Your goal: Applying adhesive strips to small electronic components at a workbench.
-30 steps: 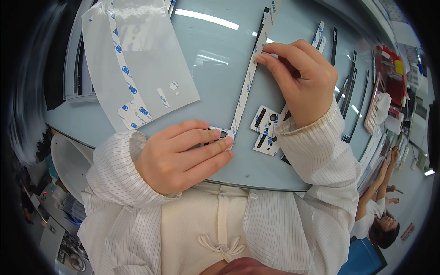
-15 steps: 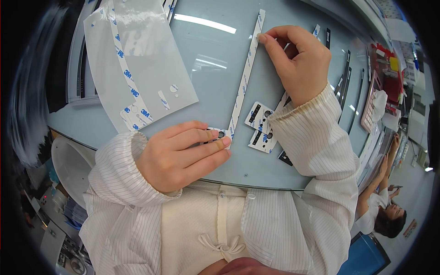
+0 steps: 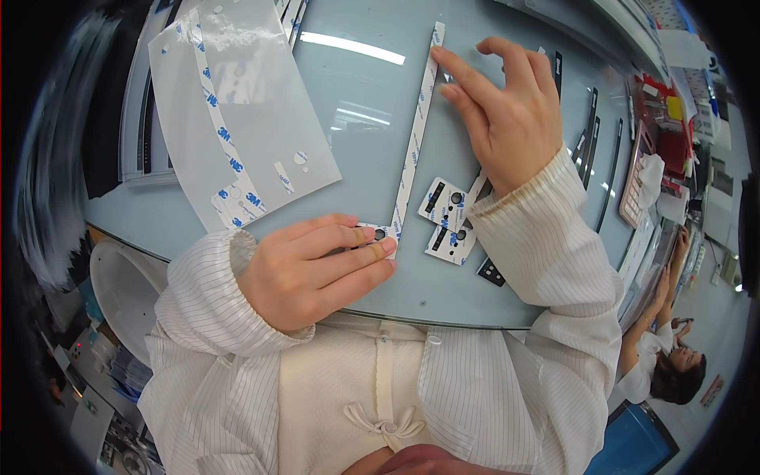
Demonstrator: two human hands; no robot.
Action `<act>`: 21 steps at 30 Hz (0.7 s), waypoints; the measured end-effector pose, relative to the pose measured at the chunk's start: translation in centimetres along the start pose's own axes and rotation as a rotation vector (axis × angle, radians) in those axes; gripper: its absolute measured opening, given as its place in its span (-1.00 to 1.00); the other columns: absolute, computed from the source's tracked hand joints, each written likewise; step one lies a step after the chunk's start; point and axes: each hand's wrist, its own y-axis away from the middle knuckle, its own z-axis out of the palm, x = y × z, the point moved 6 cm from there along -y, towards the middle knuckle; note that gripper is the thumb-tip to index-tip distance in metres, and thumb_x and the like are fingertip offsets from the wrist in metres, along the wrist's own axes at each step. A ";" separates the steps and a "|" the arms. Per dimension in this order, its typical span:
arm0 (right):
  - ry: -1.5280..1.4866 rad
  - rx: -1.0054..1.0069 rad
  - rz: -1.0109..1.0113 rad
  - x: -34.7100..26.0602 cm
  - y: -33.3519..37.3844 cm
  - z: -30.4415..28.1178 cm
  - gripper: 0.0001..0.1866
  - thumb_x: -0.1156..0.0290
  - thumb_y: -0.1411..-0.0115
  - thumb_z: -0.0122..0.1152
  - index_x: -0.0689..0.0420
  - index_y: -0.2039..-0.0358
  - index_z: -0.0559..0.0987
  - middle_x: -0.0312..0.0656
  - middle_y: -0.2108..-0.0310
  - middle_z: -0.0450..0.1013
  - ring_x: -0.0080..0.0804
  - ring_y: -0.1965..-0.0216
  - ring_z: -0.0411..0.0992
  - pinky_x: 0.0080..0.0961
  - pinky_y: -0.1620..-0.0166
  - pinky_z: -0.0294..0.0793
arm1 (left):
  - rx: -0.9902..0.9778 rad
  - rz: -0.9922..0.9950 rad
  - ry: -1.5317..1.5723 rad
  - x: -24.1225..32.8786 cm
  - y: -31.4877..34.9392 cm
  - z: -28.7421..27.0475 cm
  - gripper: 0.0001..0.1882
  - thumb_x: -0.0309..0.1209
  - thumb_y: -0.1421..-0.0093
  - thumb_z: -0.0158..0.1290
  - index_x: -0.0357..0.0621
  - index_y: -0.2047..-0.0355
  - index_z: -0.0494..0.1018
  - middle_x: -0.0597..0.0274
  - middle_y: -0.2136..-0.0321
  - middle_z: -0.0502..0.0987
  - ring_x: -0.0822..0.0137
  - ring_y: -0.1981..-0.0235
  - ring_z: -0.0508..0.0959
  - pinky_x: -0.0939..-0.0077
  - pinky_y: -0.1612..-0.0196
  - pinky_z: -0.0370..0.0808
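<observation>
A long L-shaped strip [image 3: 412, 153] with a white, blue-printed adhesive backing lies on the glass table. My left hand [image 3: 321, 265] rests flat over its wide near end, fingers stretched out, hiding part of a round hole. My right hand [image 3: 511, 111] is open at the far end, its index fingertip touching the strip's right edge and the other fingers apart. Below my right wrist are two similar pieces, an upper one [image 3: 431, 207] partly overlapping a lower one [image 3: 461, 252]; my sleeve covers part of them.
A translucent backing sheet [image 3: 273, 103] with adhesive strips and cutouts lies at left. Several narrow black strips [image 3: 595, 138] lie to the right, near a pink tray [image 3: 633, 186]. A white round bin [image 3: 119, 277] stands below the table's left edge. Another person [image 3: 669, 360] is at far right.
My right hand has gone from a pinch at the strip's far end to spread fingers with the index touching it. The far end has shifted slightly left; my left hand has stayed put.
</observation>
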 end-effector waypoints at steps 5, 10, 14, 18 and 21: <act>0.088 0.009 0.075 1.0 -0.8 1.1 -0.69 0.15 -0.29 0.19 -0.34 -0.04 0.63 -0.18 0.04 0.43 -0.17 0.00 0.34 -0.25 -0.04 0.39 | -0.003 0.003 0.002 0.0 0.0 0.1 -0.75 -0.49 0.00 0.17 -0.19 0.26 0.61 0.20 0.20 0.66 0.26 0.18 0.61 0.34 0.06 0.61; 0.150 -0.005 0.037 1.2 -0.9 1.6 -0.69 0.11 -0.33 0.14 -0.38 -0.07 0.60 -0.19 -0.02 0.41 -0.15 -0.07 0.31 -0.19 -0.12 0.29 | 0.000 0.002 0.010 0.2 -0.3 0.0 -0.76 -0.50 -0.01 0.16 -0.22 0.26 0.60 0.23 0.22 0.66 0.28 0.20 0.60 0.35 0.08 0.62; 0.149 0.010 -0.008 0.1 0.0 0.3 -0.65 0.15 -0.25 0.23 -0.33 -0.07 0.60 -0.22 -0.01 0.40 -0.16 -0.07 0.30 -0.20 -0.11 0.29 | 0.007 0.007 0.006 0.1 -0.5 0.1 -0.76 -0.51 -0.01 0.16 -0.22 0.25 0.60 0.24 0.23 0.66 0.30 0.22 0.60 0.37 0.09 0.62; -0.019 -0.059 -0.146 -3.0 1.7 -1.9 -0.52 0.24 0.00 0.38 -0.18 -0.01 0.62 -0.27 0.00 0.40 -0.20 -0.03 0.31 -0.21 -0.08 0.28 | 0.028 -0.015 0.011 0.0 -0.4 -0.1 -0.76 -0.53 0.01 0.16 -0.23 0.27 0.60 0.24 0.25 0.66 0.32 0.24 0.60 0.41 0.11 0.63; -0.137 -0.162 -0.180 -5.4 3.5 -3.4 -0.47 0.24 0.06 0.39 -0.07 -0.01 0.60 -0.25 0.02 0.39 -0.22 -0.01 0.31 -0.22 -0.08 0.28 | 0.044 -0.031 0.012 0.1 -0.3 -0.2 -0.77 -0.54 0.02 0.17 -0.24 0.28 0.60 0.25 0.26 0.67 0.32 0.25 0.60 0.41 0.12 0.64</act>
